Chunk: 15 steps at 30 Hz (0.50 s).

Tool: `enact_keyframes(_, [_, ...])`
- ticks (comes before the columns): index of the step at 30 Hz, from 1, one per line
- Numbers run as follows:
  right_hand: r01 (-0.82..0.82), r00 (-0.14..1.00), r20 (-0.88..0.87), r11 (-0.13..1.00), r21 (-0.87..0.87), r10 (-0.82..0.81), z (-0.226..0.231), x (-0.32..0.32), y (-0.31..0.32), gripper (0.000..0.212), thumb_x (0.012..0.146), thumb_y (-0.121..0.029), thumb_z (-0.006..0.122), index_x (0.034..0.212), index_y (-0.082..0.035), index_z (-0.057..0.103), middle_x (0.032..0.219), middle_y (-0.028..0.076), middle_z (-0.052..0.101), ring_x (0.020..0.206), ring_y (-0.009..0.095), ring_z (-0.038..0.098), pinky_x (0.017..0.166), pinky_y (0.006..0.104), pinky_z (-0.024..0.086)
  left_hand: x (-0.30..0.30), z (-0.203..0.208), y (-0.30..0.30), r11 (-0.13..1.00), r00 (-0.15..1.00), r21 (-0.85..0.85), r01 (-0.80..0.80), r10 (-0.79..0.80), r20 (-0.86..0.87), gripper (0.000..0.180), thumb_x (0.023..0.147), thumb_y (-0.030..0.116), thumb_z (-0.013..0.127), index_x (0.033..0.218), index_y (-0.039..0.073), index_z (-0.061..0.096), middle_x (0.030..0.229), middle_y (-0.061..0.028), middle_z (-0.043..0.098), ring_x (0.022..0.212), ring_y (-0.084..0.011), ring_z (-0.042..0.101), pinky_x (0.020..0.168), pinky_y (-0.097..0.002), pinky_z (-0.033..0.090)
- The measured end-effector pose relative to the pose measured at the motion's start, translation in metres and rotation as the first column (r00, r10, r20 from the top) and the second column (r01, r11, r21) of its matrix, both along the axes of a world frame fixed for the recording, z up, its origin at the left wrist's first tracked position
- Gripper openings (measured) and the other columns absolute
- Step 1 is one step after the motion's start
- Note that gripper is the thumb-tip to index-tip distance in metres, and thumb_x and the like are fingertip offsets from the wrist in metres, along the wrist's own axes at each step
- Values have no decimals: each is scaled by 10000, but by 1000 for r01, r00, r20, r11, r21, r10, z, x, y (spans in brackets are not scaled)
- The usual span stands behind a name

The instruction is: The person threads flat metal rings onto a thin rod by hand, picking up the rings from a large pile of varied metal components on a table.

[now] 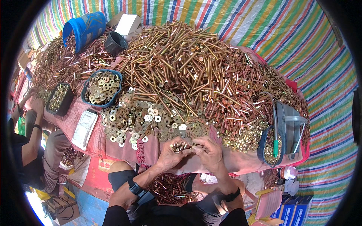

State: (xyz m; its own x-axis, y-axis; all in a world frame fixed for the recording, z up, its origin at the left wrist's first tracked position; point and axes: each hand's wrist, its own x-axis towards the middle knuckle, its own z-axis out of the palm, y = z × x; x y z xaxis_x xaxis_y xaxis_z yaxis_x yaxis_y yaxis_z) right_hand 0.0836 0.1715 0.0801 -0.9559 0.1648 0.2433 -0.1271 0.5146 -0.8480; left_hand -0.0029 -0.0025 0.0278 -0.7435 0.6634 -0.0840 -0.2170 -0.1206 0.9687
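Observation:
Close to the near edge of the cloth-covered work surface, my left hand (168, 158) is closed around a bundle of brass-coloured bolts (178, 146), their ends pointing up. Beside it, my right hand (211, 153) pinches at the bundle's right side; what sits between its fingertips is too small to name. Just beyond both hands lie loose flat washers (145, 120). Small brass-coloured nuts (244, 140) are heaped to the right of my right hand. Behind everything rises a large mound of long bolts (177, 60).
A blue basin (120, 84) holds washers; a dark tray (50, 107) and a blue-rimmed basket (261, 150) hold nuts. A grey plastic container (288, 130) stands at right. A blue bucket (90, 32) lies tipped at back left. Another person's hand (37, 104) works at far left.

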Motion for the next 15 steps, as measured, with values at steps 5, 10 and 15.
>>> enact_keyframes(5, [200,964,223,952,-232,-148,-1,-1,-14,294,936,-77,796,1198,9,697,1050,71,703,885,119,693,745,275,577,-1,-1,-2,996,1000,83,11,-8,-28,166,950,49,802,1029,31,656,892,17,688,813,-51,608,719,-239,527])
enact_keyframes(10, [98,993,68,995,-17,-96,8,1,-12,337,904,-81,832,1195,16,692,1040,96,712,861,131,699,709,288,562,-1,-1,0,995,999,97,-24,28,-41,189,941,81,823,965,40,640,815,25,645,759,-41,553,652,-248,487])
enact_keyframes(15, [81,992,-102,993,86,-72,3,-3,-10,325,888,-99,841,1155,22,703,995,110,722,819,149,713,697,304,564,0,-1,2,998,999,59,-21,24,-41,185,938,65,821,967,39,641,814,24,647,751,-44,556,649,-250,489])
